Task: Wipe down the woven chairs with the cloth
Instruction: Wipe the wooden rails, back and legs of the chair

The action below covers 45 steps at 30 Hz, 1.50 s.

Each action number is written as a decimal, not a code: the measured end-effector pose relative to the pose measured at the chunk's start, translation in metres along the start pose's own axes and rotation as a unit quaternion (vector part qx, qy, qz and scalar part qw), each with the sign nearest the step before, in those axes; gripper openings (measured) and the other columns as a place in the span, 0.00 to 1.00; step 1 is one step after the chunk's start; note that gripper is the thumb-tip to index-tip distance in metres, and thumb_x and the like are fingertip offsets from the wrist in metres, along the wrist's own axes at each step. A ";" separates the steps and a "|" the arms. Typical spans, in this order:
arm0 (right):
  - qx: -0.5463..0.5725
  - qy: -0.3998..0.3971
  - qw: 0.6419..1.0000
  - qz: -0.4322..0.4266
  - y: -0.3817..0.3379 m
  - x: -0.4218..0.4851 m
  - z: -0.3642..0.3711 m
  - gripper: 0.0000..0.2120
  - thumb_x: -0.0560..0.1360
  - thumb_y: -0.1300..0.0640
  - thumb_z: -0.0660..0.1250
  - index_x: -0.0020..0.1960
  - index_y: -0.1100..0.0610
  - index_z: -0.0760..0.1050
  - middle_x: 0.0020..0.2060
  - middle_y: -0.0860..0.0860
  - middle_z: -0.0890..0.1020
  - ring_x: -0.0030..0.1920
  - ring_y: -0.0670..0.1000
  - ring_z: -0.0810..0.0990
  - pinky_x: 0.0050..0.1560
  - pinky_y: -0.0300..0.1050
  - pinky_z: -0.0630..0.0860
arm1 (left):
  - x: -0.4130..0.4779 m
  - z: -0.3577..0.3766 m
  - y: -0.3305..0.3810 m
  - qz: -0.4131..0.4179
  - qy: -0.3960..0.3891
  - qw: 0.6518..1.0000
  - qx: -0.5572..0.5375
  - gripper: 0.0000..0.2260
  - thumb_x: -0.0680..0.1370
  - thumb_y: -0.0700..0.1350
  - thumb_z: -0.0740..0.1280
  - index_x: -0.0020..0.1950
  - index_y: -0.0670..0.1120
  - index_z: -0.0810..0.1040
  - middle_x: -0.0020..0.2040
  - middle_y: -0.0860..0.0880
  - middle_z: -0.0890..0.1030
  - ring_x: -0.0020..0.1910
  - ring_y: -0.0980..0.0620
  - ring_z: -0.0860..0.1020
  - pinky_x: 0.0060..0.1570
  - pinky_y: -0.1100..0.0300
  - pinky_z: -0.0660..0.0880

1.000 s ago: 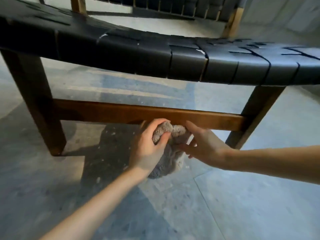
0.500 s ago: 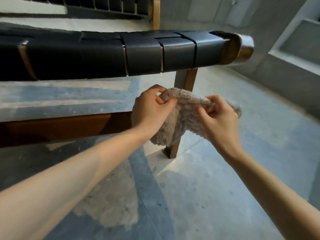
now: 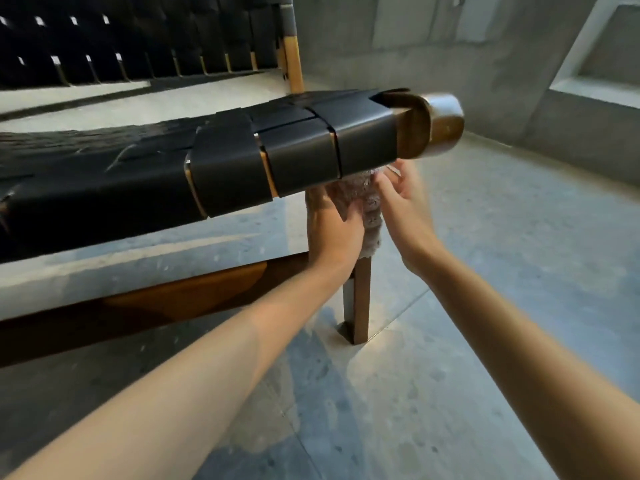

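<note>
Two bare arms reach out over the grey floor. The left hand curls round the fuzzy cloth and holds it on the chair leg, just under the black woven seat. The right hand has loose, straight fingers that touch the cloth from the other side. Farther back stands another woven chair.

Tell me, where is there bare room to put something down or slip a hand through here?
Bare floor lies right of the leg, out to the wall. A hand could likely pass between seat and rail. Crowded: the leg's top, where left hand, right hand and cloth meet.
</note>
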State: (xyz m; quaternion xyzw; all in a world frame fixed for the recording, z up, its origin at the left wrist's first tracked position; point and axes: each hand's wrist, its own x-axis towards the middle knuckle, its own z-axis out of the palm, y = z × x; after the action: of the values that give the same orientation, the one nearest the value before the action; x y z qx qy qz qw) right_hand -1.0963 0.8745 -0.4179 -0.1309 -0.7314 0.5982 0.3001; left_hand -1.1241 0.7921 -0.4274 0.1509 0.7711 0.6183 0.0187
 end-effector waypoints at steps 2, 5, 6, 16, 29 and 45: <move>0.011 -0.031 0.999 -0.012 0.004 0.000 0.000 0.13 0.83 0.57 0.54 0.67 0.50 0.68 0.59 0.45 0.78 0.58 0.41 0.77 0.60 0.41 0.75 | 0.001 0.003 -0.004 0.023 -0.013 1.000 -0.008 0.25 0.81 0.44 0.61 0.76 0.55 0.56 0.74 0.49 0.62 0.73 0.50 0.62 0.71 0.49 0.64; 0.002 -0.070 0.997 -0.021 0.010 -0.004 0.000 0.17 0.83 0.59 0.52 0.69 0.48 0.67 0.59 0.43 0.78 0.57 0.39 0.76 0.60 0.40 0.75 | 0.001 0.005 -0.013 0.042 -0.051 0.998 -0.011 0.23 0.82 0.46 0.58 0.76 0.56 0.55 0.74 0.50 0.61 0.72 0.55 0.62 0.68 0.61 0.63; -0.009 -0.080 0.997 -0.017 0.013 -0.006 -0.001 0.19 0.82 0.60 0.52 0.71 0.48 0.65 0.60 0.44 0.77 0.57 0.38 0.75 0.60 0.39 0.75 | 0.001 0.006 -0.017 0.046 -0.057 0.997 -0.008 0.23 0.82 0.47 0.57 0.76 0.56 0.55 0.74 0.52 0.62 0.69 0.60 0.62 0.63 0.71 0.61; -0.015 -0.142 0.989 0.032 0.036 -0.033 -0.011 0.24 0.81 0.65 0.51 0.72 0.45 0.61 0.61 0.41 0.73 0.60 0.40 0.74 0.64 0.39 0.71 | -0.009 0.001 -0.036 0.040 -0.085 0.995 0.019 0.24 0.81 0.40 0.60 0.76 0.52 0.59 0.73 0.50 0.66 0.72 0.51 0.64 0.68 0.56 0.62; -0.021 -0.117 0.993 -0.003 0.059 -0.037 -0.008 0.28 0.79 0.68 0.54 0.74 0.47 0.56 0.65 0.45 0.72 0.62 0.45 0.75 0.60 0.45 0.75 | -0.038 0.000 -0.052 0.136 0.038 0.987 0.080 0.17 0.78 0.40 0.66 0.67 0.48 0.74 0.55 0.51 0.82 0.54 0.59 0.78 0.56 0.71 0.73; -0.058 -0.109 0.990 0.066 0.120 -0.090 -0.014 0.25 0.81 0.63 0.58 0.75 0.48 0.59 0.65 0.38 0.73 0.64 0.34 0.71 0.64 0.34 0.69 | -0.090 0.018 -0.126 -0.072 0.005 0.996 0.043 0.21 0.79 0.43 0.64 0.73 0.46 0.68 0.60 0.45 0.80 0.59 0.48 0.78 0.60 0.55 0.73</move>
State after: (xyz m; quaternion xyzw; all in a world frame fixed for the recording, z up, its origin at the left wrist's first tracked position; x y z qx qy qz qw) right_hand -1.0374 0.8663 -0.5563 -0.1299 -0.7832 0.5837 0.1704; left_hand -1.0603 0.7626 -0.5665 0.0921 0.8060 0.5823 0.0528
